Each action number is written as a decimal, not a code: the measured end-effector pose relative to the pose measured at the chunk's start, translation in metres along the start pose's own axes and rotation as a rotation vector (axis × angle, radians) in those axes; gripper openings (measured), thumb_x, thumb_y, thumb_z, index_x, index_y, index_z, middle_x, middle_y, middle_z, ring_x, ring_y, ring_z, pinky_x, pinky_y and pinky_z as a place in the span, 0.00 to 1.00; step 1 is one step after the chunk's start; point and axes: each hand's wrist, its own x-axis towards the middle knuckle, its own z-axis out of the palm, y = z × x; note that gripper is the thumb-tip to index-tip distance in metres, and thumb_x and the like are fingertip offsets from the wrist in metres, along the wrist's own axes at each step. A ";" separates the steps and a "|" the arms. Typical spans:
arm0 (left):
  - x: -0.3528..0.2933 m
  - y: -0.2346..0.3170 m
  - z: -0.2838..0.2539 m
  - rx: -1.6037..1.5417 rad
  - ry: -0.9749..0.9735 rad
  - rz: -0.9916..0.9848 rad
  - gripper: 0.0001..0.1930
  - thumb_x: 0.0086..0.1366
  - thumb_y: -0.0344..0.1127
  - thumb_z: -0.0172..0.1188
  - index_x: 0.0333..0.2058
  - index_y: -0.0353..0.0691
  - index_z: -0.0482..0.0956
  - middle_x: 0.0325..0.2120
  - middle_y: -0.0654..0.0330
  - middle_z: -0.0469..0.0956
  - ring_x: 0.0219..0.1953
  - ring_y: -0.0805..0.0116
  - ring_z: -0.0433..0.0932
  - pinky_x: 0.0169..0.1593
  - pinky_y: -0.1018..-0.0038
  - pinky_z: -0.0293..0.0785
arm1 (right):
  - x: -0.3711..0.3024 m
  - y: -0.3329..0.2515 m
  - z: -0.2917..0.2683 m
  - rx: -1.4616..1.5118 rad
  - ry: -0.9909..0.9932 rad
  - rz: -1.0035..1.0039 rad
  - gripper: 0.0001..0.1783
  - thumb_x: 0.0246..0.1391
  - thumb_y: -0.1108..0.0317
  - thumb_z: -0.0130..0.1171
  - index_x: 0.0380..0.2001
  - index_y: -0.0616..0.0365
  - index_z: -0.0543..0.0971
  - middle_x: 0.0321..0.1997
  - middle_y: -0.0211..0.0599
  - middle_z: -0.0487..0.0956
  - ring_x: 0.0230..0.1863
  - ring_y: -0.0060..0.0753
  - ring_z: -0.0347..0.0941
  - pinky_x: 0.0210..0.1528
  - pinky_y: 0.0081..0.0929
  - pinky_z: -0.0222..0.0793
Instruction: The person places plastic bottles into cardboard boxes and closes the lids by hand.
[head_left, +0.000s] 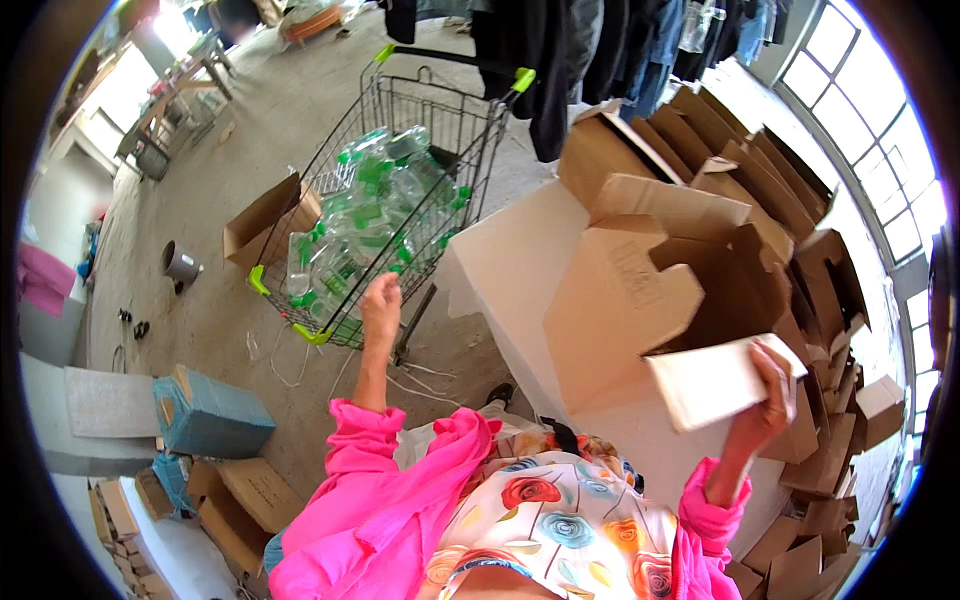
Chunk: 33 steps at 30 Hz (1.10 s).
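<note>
Right grip [775, 392] closed on a cardboard flap [708, 380]; left grip [380, 298] curled near bottles [370, 210], hold unclear.

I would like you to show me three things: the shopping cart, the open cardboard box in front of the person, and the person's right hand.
Shopping cart [314, 336]: head view, lime-green corner piece.
Open cardboard box [610, 310]: head view, broad outward flap.
Right hand [775, 393]: head view, middle of the hand.
</note>
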 end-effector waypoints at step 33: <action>0.126 -0.279 -0.007 -0.082 0.340 -1.037 0.38 0.45 0.45 0.70 0.46 0.27 0.59 0.43 0.44 0.66 0.43 0.53 0.69 0.46 0.57 0.67 | -0.056 0.025 0.114 -0.307 -0.517 0.336 0.29 0.25 0.93 0.46 0.36 0.62 0.76 0.43 0.46 0.74 0.46 0.50 0.71 0.47 0.31 0.68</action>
